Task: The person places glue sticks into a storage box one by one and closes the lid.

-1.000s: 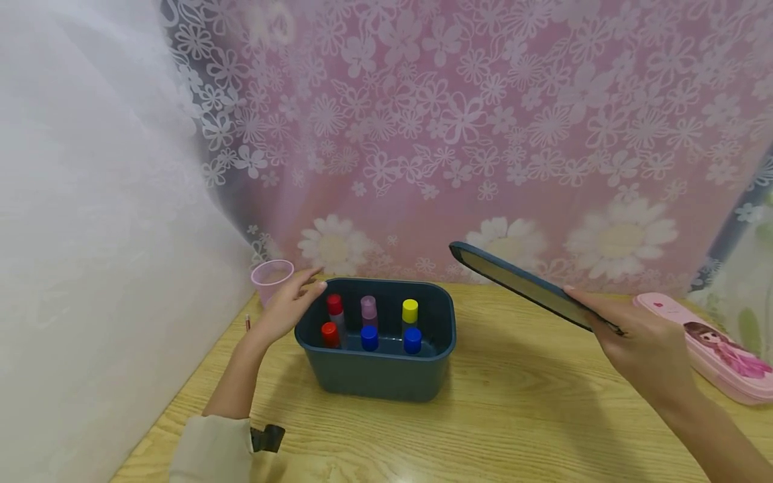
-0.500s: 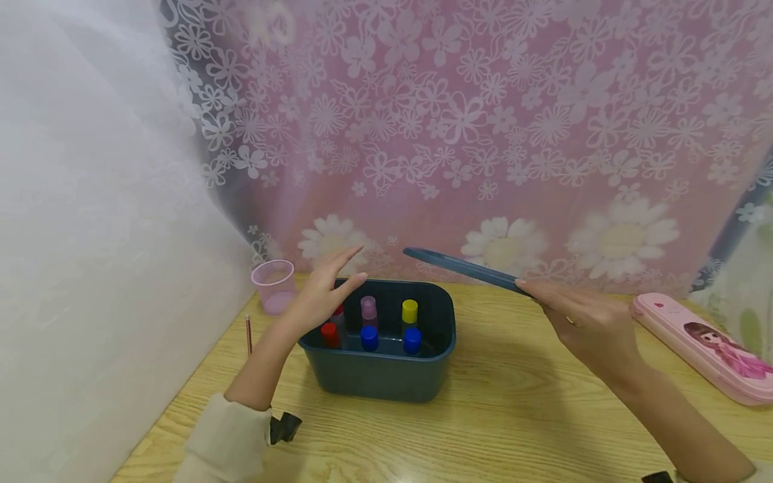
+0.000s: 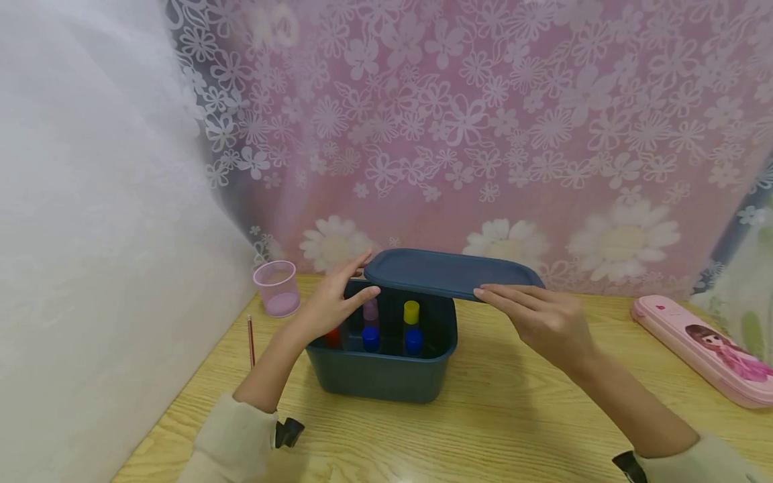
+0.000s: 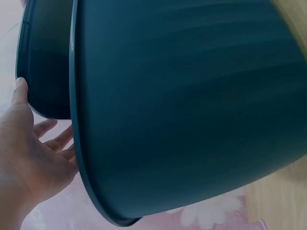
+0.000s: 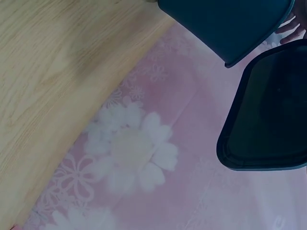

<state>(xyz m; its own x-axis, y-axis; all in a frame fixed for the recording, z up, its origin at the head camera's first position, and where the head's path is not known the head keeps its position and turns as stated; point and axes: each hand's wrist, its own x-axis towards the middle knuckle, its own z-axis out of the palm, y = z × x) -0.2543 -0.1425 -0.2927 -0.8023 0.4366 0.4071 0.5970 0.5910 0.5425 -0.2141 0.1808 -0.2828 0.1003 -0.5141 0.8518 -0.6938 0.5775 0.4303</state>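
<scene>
A dark blue lid (image 3: pixel 453 272) hovers over the back right of a dark blue plastic bin (image 3: pixel 380 376). My right hand (image 3: pixel 543 325) grips the lid's right front edge, fingers on top and thumb hidden beneath. At the lid's left end is my left hand (image 3: pixel 332 305), thumb and fingers spread around the corner; in the left wrist view its thumb (image 4: pixel 20 88) touches the lid's edge. Inside the bin stand several bottles or tubes, with blue caps (image 3: pixel 413 342), a yellow cap (image 3: pixel 411 312) and a red one (image 3: pixel 332 337) partly behind the left hand.
Left of the bin stands a clear pink cup (image 3: pixel 278 292), with a pencil (image 3: pixel 251 342) lying in front of it. A pink pencil case (image 3: pixel 706 349) with a doll picture lies at the right. A floral curtain (image 3: pixel 453 134) hangs behind the wooden table (image 3: pixel 483 429).
My right hand has brought the lid leftward over the bin and tilted it so its top faces me. My left hand has moved right from the bin's left rim to the lid's left end.
</scene>
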